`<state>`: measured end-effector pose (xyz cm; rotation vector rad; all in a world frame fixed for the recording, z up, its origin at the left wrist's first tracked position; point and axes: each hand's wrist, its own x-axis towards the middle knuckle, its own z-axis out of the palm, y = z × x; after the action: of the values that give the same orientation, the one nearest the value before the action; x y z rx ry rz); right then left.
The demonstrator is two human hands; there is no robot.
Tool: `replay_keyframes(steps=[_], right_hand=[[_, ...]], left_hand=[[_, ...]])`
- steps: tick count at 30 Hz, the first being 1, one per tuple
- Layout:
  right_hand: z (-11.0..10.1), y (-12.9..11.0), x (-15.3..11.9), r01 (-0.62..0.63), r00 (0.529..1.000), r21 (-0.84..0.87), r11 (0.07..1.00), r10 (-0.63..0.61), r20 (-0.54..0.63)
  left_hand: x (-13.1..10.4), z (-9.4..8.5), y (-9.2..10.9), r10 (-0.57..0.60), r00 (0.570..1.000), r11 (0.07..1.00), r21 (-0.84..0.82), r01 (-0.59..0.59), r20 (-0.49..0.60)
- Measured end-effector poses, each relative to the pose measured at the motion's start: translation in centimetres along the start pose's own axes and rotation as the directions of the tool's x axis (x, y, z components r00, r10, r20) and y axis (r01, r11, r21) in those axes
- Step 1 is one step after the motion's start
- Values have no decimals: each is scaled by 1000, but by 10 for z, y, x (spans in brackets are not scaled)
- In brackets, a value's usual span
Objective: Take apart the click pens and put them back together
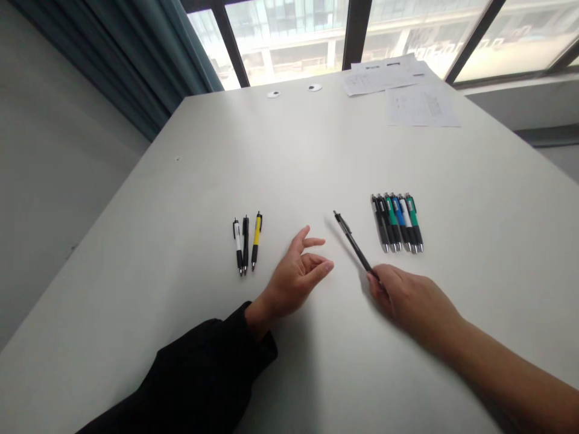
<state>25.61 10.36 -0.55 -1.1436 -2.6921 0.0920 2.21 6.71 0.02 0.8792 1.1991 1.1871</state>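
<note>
My right hand (pixel 402 295) pinches a black pen (pixel 354 244) by its lower end, with the clip end pointing up and left over the table. To its left, my left hand (pixel 296 274) holds nothing; its fingers are loosely apart and the thumb points right. Left of that hand lie a white pen (pixel 237 246), a black pen (pixel 245 244) and a yellow pen (pixel 257 240), clip ends away from me. Beyond my right hand, a row of several pens (pixel 397 223) in black, green, blue and white lies side by side.
The white table (pixel 289 157) stretches to the windows (pixel 294 36). Papers (pixel 384 78) lie at its far right corner. Two oval cable-hole covers (pixel 274 94) sit near the far edge. A blue-grey curtain (pixel 131 54) hangs at the left.
</note>
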Motion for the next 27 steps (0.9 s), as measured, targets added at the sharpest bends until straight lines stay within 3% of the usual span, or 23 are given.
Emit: replay_keyframes(steps=[8, 16, 21, 24, 26, 27], right_hand=[[-3, 11, 19, -229, 966, -104, 968, 239, 99], [-3, 12, 24, -275, 959, -98, 956, 280, 44], [-3, 11, 25, -281, 959, -100, 954, 283, 4], [-3, 11, 21, -237, 971, -90, 967, 236, -24], [-3, 12, 17, -194, 980, -72, 978, 190, -60], [-2, 13, 15, -164, 984, -57, 985, 159, -80]], left_hand=[[-1, -2, -2, 20, 999, 998, 62, -23, 51], [-1, -2, 1, 10, 997, 997, 78, -16, 78], [-4, -2, -4, 94, 990, 959, 259, -119, 106], [-4, -5, -1, 284, 954, 788, 544, -286, 90], [-2, -14, 6, 444, 890, 538, 764, -356, 102], [-1, -20, 10, 503, 859, 400, 856, -327, 92]])
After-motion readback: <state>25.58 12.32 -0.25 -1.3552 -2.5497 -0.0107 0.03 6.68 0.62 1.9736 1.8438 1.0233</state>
